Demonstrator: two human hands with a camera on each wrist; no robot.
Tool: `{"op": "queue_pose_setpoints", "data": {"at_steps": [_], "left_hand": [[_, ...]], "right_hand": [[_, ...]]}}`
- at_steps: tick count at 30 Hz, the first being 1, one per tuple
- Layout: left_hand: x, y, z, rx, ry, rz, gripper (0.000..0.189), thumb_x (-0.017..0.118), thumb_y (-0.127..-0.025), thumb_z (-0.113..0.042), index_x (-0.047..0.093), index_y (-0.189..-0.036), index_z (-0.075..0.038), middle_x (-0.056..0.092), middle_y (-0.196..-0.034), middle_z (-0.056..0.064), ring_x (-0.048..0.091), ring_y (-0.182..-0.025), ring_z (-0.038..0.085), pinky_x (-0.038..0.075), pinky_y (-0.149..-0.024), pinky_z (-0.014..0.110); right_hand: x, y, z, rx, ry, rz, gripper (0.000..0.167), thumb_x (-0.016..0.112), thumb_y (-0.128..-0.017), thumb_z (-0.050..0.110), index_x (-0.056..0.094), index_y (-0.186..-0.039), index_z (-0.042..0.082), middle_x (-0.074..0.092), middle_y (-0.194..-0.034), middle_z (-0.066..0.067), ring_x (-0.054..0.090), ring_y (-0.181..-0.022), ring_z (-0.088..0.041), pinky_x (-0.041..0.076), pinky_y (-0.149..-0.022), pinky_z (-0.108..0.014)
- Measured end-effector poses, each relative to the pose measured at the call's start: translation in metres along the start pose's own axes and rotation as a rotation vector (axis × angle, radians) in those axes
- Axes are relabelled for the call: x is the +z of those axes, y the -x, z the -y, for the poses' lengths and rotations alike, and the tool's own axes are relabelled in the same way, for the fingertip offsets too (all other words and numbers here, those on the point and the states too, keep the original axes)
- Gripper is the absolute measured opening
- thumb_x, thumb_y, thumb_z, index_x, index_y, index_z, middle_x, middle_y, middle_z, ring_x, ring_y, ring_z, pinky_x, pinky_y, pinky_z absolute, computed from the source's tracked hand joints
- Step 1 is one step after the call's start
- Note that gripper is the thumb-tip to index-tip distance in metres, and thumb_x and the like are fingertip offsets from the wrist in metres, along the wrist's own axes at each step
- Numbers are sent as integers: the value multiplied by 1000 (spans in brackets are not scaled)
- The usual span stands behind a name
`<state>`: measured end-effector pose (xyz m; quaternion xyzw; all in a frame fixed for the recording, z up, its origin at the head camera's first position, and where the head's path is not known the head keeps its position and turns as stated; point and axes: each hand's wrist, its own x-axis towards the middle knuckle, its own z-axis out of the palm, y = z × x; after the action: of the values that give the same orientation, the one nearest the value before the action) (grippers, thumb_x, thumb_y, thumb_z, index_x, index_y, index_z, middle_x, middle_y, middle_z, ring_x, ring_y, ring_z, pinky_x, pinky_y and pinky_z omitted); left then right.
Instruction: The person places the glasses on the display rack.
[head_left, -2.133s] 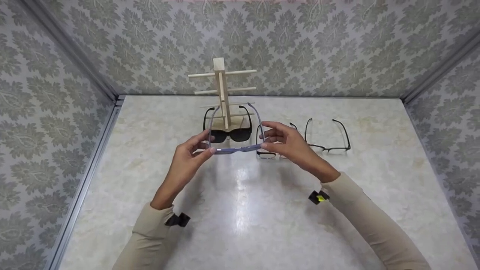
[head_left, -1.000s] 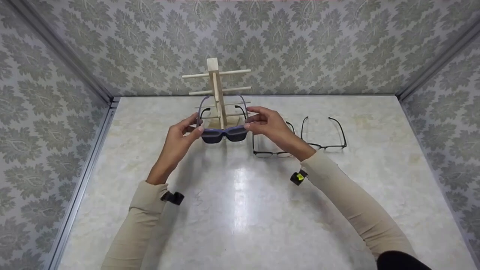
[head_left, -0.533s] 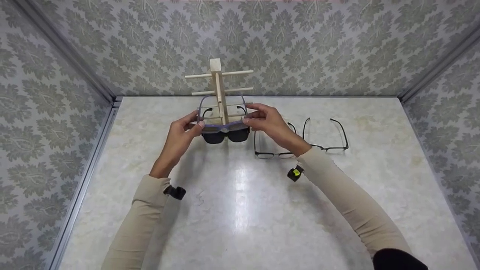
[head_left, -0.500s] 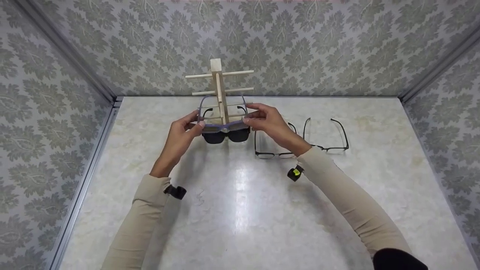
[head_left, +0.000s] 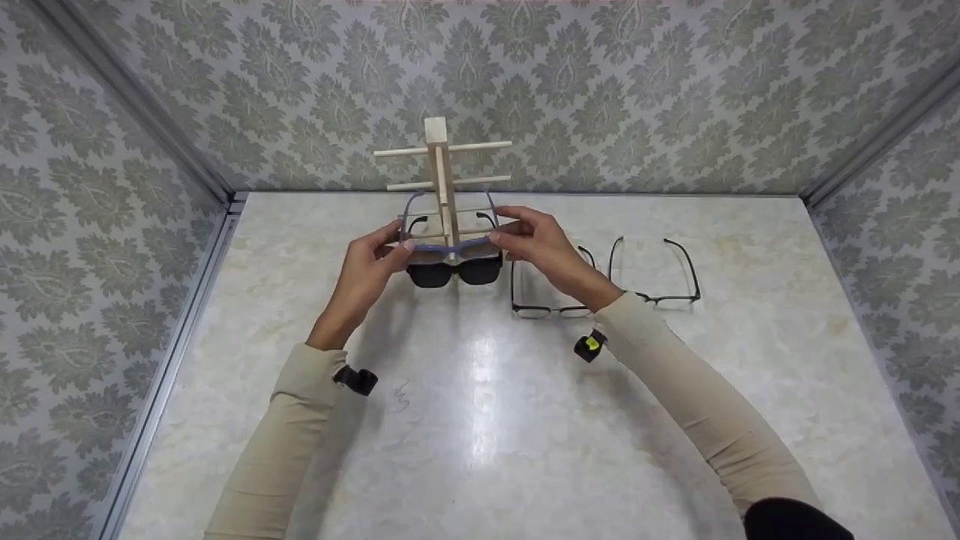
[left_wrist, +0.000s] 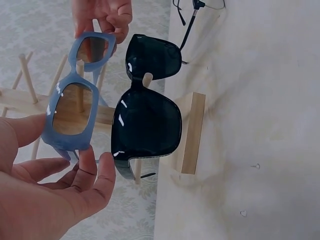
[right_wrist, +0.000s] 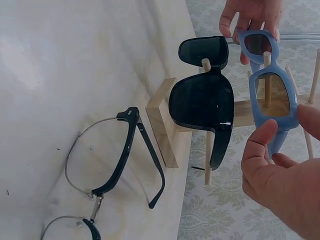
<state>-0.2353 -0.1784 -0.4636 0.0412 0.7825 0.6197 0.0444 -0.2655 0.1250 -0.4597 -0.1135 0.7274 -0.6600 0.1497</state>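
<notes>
Blue-framed sunglasses (left_wrist: 73, 78) with brownish lenses are at the wooden display stand (head_left: 440, 172), just above black sunglasses (head_left: 455, 273) that hang on its lowest peg. My left hand (head_left: 367, 270) pinches one end of the blue frame near the hinge. At the other end, my right hand (head_left: 547, 251) grips the frame the same way. In both wrist views a peg shows behind the blue bridge; whether the frame bears on it I cannot tell. The blue arms reach back on either side of the stand's post.
Two pairs of dark-rimmed eyeglasses lie on the marbled table to the right: the nearer eyeglasses (head_left: 532, 310) partly behind my right hand, the farther eyeglasses (head_left: 694, 289) beyond. Bare upper pegs (head_left: 480, 145) stick out from the stand. Patterned walls (head_left: 600, 82) enclose the back and sides.
Both hands have carried the blue sunglasses away from me, from in front of the stand to over the black pair at its peg. In the last half second they have hardly moved.
</notes>
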Motion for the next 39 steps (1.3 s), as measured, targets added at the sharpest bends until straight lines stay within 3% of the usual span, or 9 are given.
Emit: {"op": "queue_pose_setpoints", "data": {"at_steps": [6, 13, 17, 25, 30, 33, 39], "left_hand": [[0, -1, -1, -25, -3, -3, 59, 65, -114, -22, 46, -165, 1, 64, -147, 19, 68, -115, 22, 62, -100, 40], [-2, -1, -3, -32, -10, 9, 57, 62, -115, -20, 44, -166, 0, 64, -145, 20, 65, -107, 16, 61, -99, 38], [-1, -2, -4, -34, -2, 2, 56, 62, -115, -18, 46, -165, 0, 64, -146, 21, 65, -108, 18, 62, -99, 38], [1, -4, -3, -35, -6, -17, 55, 64, -114, -18, 48, -164, 0, 65, -147, 20, 65, -113, 23, 63, -97, 38], [2, -2, -1, -14, -31, -16, 57, 61, -115, -20, 45, -166, -1, 63, -146, 22, 66, -119, 29, 62, -98, 43], [2, 3, 1, -11, -70, -25, 62, 59, -116, -29, 40, -169, -3, 58, -153, 22, 63, -127, 31, 61, -101, 44], [-2, 18, 6, 23, -97, -99, 68, 58, -116, -40, 39, -170, -4, 50, -162, 21, 58, -135, 33, 59, -105, 49]], "right_hand": [[3, 0, 0, 8, -14, -17, 59, 74, -107, 19, 54, -161, 7, 70, -131, -14, 69, -118, -25, 59, -102, -49], [7, 3, 2, 28, -25, -33, 59, 75, -107, 20, 55, -161, 8, 71, -132, -15, 69, -120, -28, 60, -98, -44], [8, 4, 1, 30, -37, -41, 59, 75, -107, 20, 55, -161, 9, 70, -132, -16, 70, -120, -28, 58, -103, -53], [8, 4, 0, 27, -62, -48, 59, 74, -107, 19, 54, -162, 8, 69, -137, -17, 69, -121, -28, 55, -107, -59], [5, 5, 0, 20, -20, -40, 60, 74, -108, 22, 52, -162, 7, 68, -137, -16, 68, -124, -29, 57, -106, -55], [1, 8, -1, 5, 30, -53, 61, 73, -108, 28, 53, -162, 6, 69, -136, -16, 67, -123, -33, 59, -101, -48], [-13, 25, -6, -28, 98, -102, 58, 70, -109, 35, 57, -157, 5, 69, -134, -18, 65, -121, -40, 59, -87, -33]]}}
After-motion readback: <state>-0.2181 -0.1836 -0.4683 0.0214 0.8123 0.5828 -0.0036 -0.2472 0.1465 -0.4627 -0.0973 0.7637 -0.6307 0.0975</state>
